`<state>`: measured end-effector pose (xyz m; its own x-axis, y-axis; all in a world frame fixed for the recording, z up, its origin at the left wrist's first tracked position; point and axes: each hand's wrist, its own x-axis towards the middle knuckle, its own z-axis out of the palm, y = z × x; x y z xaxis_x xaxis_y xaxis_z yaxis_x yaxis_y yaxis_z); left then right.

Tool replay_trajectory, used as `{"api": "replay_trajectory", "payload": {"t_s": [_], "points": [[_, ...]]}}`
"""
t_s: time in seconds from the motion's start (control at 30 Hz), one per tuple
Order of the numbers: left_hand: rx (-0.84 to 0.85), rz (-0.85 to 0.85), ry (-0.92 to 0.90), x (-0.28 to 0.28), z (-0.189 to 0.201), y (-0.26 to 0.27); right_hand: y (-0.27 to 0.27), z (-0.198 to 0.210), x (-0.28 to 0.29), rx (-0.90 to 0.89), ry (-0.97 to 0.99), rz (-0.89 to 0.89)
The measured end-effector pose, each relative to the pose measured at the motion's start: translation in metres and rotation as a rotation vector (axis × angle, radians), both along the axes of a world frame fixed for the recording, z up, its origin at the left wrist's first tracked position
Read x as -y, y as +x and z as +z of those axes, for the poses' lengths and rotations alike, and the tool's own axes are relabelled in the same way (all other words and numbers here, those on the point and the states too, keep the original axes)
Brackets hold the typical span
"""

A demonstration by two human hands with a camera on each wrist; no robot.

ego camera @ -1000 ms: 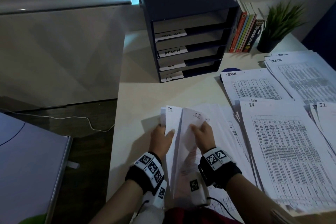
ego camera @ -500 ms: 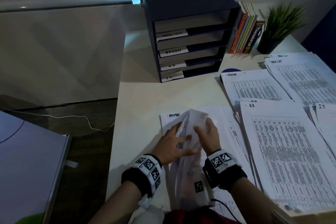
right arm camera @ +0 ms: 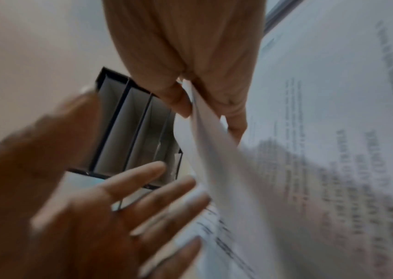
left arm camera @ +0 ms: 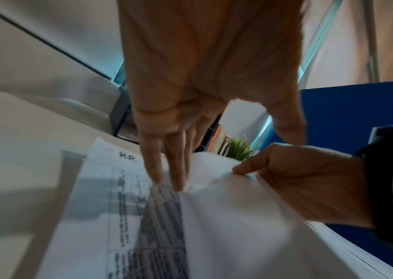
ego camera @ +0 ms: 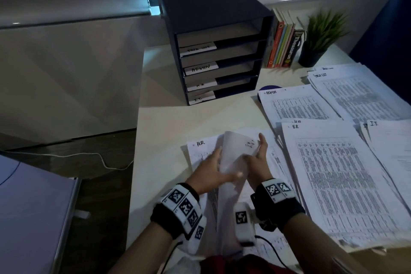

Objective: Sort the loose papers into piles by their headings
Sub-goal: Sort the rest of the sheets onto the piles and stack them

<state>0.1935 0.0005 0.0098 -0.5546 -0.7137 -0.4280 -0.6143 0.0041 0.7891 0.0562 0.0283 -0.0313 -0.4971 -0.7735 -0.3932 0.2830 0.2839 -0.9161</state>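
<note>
The loose stack (ego camera: 201,147) lies at the table's front, and its exposed sheet is headed "H.R." (left arm camera: 128,156). My right hand (ego camera: 258,158) pinches several lifted sheets (ego camera: 239,151) between thumb and fingers (right arm camera: 179,102), bowing them upward. My left hand (ego camera: 213,171) is flat with straight fingers, and its fingertips (left arm camera: 166,179) touch the paper where the lifted sheets rise. To the right lie sorted piles headed ADMIN (ego camera: 295,107), TASK LIST (ego camera: 360,93), H.R. (ego camera: 338,173) and I.T. (ego camera: 391,140).
A dark file tray (ego camera: 213,35) with labelled shelves stands at the back of the table. Books (ego camera: 283,46) and a potted plant (ego camera: 320,35) sit to its right. The table's left edge (ego camera: 135,162) drops to a floor with a cable (ego camera: 100,158).
The hands have leafed through the stack: the exposed heading went from I.T. to ADMIN to H.R. My left hand let go and flattened, while my right hand gathered more lifted sheets.
</note>
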Motion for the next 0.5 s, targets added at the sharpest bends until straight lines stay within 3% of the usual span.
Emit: {"api": "replay_trajectory", "payload": {"t_s": [0.07, 0.23, 0.4, 0.5], "points": [[0.073, -0.141, -0.015, -0.003, 0.005, -0.008, -0.001, 0.014, 0.001, 0.162, -0.047, -0.004], [0.119, -0.167, -0.058, -0.009, 0.013, -0.02, -0.016, 0.046, -0.008, 0.403, -0.2, 0.15], [-0.139, -0.086, 0.059, -0.016, 0.033, -0.044, -0.042, 0.054, -0.017, 0.647, -0.18, 0.332], [-0.139, 0.028, -0.159, -0.017, 0.053, -0.06, -0.064, 0.069, -0.016, 0.63, -0.217, 0.335]]}}
